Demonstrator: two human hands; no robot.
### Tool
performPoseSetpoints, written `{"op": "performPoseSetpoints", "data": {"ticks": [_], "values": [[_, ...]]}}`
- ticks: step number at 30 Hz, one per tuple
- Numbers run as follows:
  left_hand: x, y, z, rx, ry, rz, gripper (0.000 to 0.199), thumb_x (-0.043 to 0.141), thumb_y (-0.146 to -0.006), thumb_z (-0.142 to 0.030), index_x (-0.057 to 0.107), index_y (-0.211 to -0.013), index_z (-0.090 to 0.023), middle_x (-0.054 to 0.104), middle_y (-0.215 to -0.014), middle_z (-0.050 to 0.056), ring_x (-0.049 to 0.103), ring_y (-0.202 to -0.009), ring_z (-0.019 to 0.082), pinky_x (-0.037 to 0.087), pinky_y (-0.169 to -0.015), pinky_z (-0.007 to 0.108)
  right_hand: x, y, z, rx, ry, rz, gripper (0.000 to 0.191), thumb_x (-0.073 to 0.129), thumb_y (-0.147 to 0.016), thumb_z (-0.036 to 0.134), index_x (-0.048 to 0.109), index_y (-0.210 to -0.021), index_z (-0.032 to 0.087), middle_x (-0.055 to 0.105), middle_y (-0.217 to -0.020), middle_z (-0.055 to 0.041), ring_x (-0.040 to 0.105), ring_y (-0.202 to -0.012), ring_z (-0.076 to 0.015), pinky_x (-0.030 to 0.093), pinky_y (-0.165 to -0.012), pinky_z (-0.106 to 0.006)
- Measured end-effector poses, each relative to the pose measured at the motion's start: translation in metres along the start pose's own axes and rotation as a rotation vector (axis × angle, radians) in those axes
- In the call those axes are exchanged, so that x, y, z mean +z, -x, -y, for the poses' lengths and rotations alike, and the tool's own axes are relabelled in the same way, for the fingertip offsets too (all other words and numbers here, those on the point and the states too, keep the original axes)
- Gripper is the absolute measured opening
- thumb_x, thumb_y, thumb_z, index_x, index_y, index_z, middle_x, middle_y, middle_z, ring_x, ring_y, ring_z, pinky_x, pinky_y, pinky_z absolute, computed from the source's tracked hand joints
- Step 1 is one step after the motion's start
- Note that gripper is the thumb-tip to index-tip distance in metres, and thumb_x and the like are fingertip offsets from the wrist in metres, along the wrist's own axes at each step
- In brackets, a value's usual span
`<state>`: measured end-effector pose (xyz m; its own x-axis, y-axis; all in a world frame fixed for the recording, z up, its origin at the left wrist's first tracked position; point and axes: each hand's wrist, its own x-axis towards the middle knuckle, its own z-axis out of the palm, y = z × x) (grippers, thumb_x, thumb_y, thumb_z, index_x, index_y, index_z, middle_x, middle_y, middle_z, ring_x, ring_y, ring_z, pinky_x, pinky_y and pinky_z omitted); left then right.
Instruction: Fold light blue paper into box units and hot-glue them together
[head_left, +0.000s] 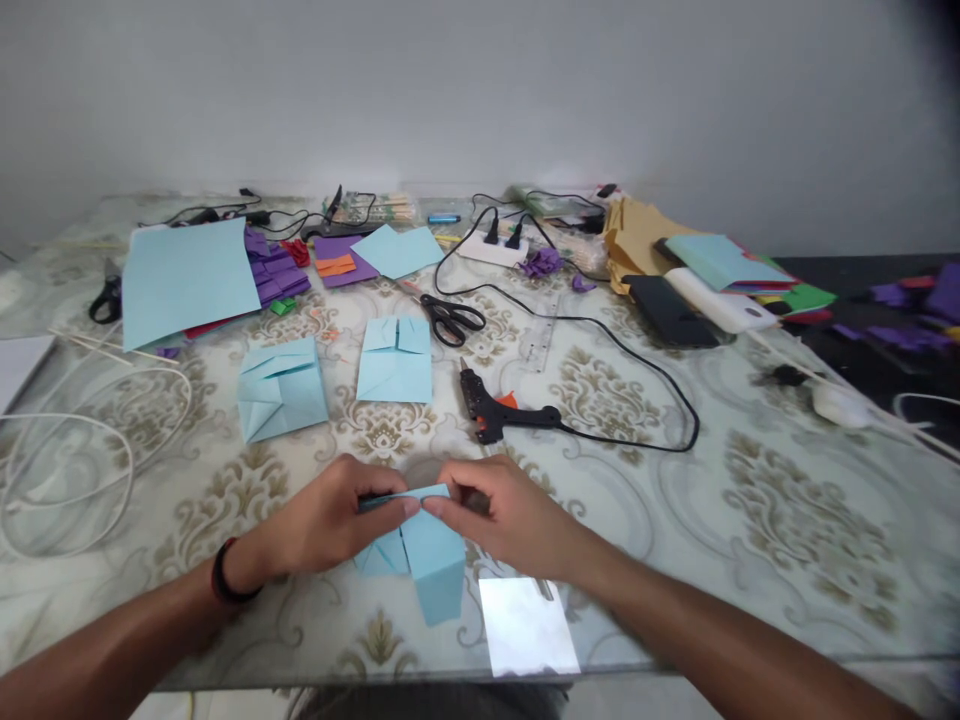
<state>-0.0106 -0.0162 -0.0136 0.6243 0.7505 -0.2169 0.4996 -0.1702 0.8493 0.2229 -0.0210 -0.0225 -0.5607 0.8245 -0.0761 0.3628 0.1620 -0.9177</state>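
Both of my hands pinch the top edge of a light blue folded paper [436,562] near the table's front. My left hand [330,515] has thumb and fingers closed on its left part, and my right hand [502,510] grips the same edge, the thumbs almost meeting. One panel of the paper hangs down below the fingers. Beyond my hands are two more light blue folded papers, one at the left [283,390] and one in the middle [395,360]. A black hot glue gun [510,412] lies just past my right hand.
Black-handled scissors [452,318] and a clear ruler [540,340] lie farther back. The glue gun's cord loops right to a white power strip [493,247]. Coloured paper [191,280] is stacked at the left, near a white cable [127,450]. A phone [670,310] lies at the right.
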Motion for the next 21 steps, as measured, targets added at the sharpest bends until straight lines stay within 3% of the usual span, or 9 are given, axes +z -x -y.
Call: {"op": "performPoseSetpoints", "data": {"ticks": [5,10,16,21], "values": [[-0.0027,-0.0001,-0.0017,0.008,0.073,0.007,0.041,0.051,-0.104,-0.040,0.065,-0.075,-0.014,0.039,-0.062,-0.005,0.034,-0.059,0.009,0.027,-0.053,0.022,0.0031,-0.0013,-0.0018,0.037,-0.013,0.037,0.038,0.064,-0.093,0.036,0.047,-0.064,0.019,0.044,-0.057,0.0067,0.039,-0.053,-0.0079,0.028,-0.049,-0.021],[-0.0033,0.0005,-0.0032,0.026,0.082,0.029,0.047,0.049,-0.105,-0.041,0.056,-0.067,-0.015,0.032,-0.062,-0.005,0.030,-0.058,0.009,0.025,-0.052,0.023,0.0029,-0.0004,-0.0002,0.018,-0.002,0.018,0.038,0.063,-0.092,0.034,0.043,-0.063,0.019,0.042,-0.057,0.0067,0.038,-0.054,-0.0081,0.028,-0.050,-0.022],[-0.0020,0.0015,-0.0069,0.056,0.069,0.011,0.046,0.048,-0.105,-0.038,0.054,-0.066,-0.015,0.034,-0.061,-0.005,0.032,-0.058,0.009,0.026,-0.053,0.024,0.0048,0.0003,-0.0022,0.036,-0.043,0.084,0.031,0.066,-0.090,0.035,0.052,-0.068,0.018,0.046,-0.061,0.0055,0.041,-0.057,-0.0095,0.030,-0.051,-0.023],[-0.0002,0.0023,-0.0092,0.066,0.027,-0.023,0.045,0.048,-0.105,-0.038,0.058,-0.068,-0.015,0.039,-0.062,-0.005,0.036,-0.059,0.010,0.030,-0.056,0.023,0.0037,-0.0003,-0.0017,0.023,-0.004,0.056,0.028,0.066,-0.089,0.030,0.053,-0.067,0.018,0.044,-0.060,0.0064,0.038,-0.056,-0.0086,0.028,-0.050,-0.022]]}}
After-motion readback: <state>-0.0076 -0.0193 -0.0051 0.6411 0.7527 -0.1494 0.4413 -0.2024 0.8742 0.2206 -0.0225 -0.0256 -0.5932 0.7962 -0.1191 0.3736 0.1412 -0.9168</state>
